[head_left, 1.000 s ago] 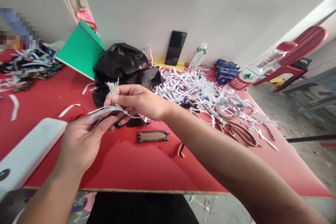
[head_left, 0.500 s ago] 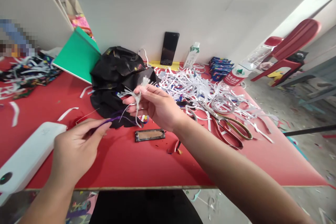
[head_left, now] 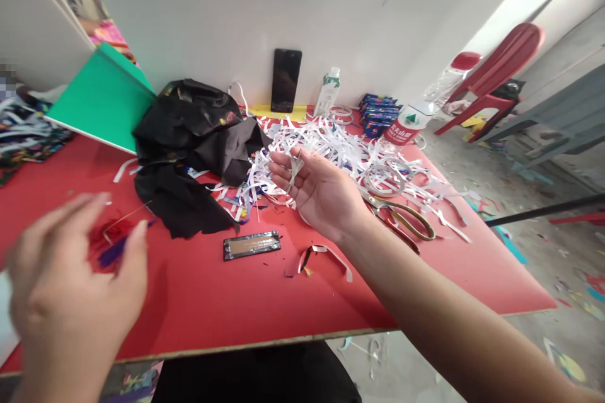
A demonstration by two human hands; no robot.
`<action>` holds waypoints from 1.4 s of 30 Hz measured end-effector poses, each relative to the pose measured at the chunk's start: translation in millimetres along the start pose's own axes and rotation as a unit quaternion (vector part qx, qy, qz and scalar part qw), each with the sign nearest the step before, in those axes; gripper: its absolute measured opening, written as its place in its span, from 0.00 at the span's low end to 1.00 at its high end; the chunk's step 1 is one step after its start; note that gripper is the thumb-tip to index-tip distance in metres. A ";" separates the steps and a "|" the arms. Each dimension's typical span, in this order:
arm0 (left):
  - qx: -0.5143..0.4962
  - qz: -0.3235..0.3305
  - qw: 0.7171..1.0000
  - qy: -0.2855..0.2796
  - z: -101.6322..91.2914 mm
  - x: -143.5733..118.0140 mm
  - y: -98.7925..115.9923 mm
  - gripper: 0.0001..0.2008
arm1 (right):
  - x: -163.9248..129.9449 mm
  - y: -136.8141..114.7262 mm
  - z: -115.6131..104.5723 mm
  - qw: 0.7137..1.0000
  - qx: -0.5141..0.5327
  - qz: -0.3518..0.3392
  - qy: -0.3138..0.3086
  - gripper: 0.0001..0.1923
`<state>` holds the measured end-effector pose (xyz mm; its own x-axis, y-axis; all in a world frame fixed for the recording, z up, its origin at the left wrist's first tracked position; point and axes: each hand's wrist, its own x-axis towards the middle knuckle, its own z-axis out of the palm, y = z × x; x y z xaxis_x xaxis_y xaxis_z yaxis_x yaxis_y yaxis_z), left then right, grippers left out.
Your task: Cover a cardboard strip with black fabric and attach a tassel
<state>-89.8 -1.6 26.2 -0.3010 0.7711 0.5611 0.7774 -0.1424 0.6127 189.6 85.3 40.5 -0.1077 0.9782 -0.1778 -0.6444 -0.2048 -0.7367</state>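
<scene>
Head view: red table [head_left: 265, 293], white wall [head_left: 265, 6]; right-hand fingers [head_left: 283, 173] pinching white strips [head_left: 293, 167].

Thin matt white paper strips [head_left: 293, 167] were pinched in the right hand [head_left: 321, 192]. Beyond it, glossy metal scissors [head_left: 401, 217] with brass-toned handles were seen. Smooth matt red tabletop [head_left: 227, 289] under both hands; crumpled black cloth [head_left: 189, 138] between them.
</scene>
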 end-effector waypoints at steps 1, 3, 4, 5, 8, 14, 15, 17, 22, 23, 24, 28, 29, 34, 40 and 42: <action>0.006 -0.002 1.000 -0.015 8.9 -4.9 15.1 0.32 | -3.3 2.0 0.9 1.000 0.004 -0.005 -0.009 0.07; -0.073 -0.085 0.982 -0.151 31.4 -12.6 45.8 0.23 | -12.2 5.5 4.0 0.999 0.010 -0.019 -0.028 0.06; -0.138 -0.123 0.963 -0.197 44.0 -15.1 59.6 0.25 | -17.6 7.0 5.8 0.999 0.010 -0.028 -0.039 0.06; -0.205 -0.139 0.945 -0.215 56.4 -16.6 71.3 0.27 | -23.1 8.3 7.4 0.998 0.007 -0.036 -0.051 0.06; -0.342 -0.193 0.876 -0.280 84.3 -17.3 91.0 0.24 | -37.2 10.5 7.4 0.994 -0.038 -0.054 -0.085 0.07; -0.270 -0.123 0.899 -0.321 87.2 -8.9 85.6 0.14 | -51.0 -0.8 -19.8 0.959 -0.231 -0.166 0.012 0.18; -0.237 -0.058 0.912 -0.329 85.0 -5.8 84.8 0.12 | -54.3 -5.6 -24.3 0.933 -0.288 -0.215 0.030 0.29; -0.200 0.105 0.919 -0.323 81.2 0.8 85.5 0.09 | -60.9 -15.6 -29.8 0.866 -0.408 -0.289 -0.019 0.46; -0.177 0.340 0.864 -0.325 76.8 9.9 89.3 0.09 | -55.7 -21.5 -32.6 0.807 -0.423 -0.208 -0.356 0.41; -0.172 0.355 0.860 -0.322 76.7 9.7 88.7 0.10 | -51.0 -18.5 -34.2 0.820 -0.397 -0.175 -0.373 0.38; -0.169 0.363 0.859 -0.319 76.8 8.8 87.5 0.12 | -46.3 -15.0 -36.6 0.836 -0.379 -0.142 -0.370 0.36; -0.177 0.345 0.869 -0.308 78.6 1.9 79.2 0.10 | -34.1 -5.8 -48.5 0.855 -0.399 -0.093 -0.318 0.24; -0.179 0.330 0.874 -0.309 79.0 0.2 76.7 0.09 | -33.1 -5.8 -51.0 0.847 -0.418 -0.099 -0.313 0.20; -0.170 0.321 0.882 -0.300 78.6 -2.5 61.8 0.08 | -33.2 -8.7 -57.0 0.826 -0.479 -0.101 -0.279 0.09; -0.129 0.403 0.838 -0.344 72.6 1.0 44.0 0.08 | -33.4 2.1 -58.2 0.776 -0.575 -0.100 -0.238 0.08; -0.094 0.428 0.826 -0.355 70.6 1.1 40.7 0.11 | -33.8 5.0 -57.1 0.769 -0.598 -0.075 -0.214 0.08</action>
<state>-19.5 37.3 12.4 0.7658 0.4984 0.4064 0.4178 -0.8660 0.2747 233.3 49.2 5.6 -0.5050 0.8631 0.0113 0.4544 0.2770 -0.8466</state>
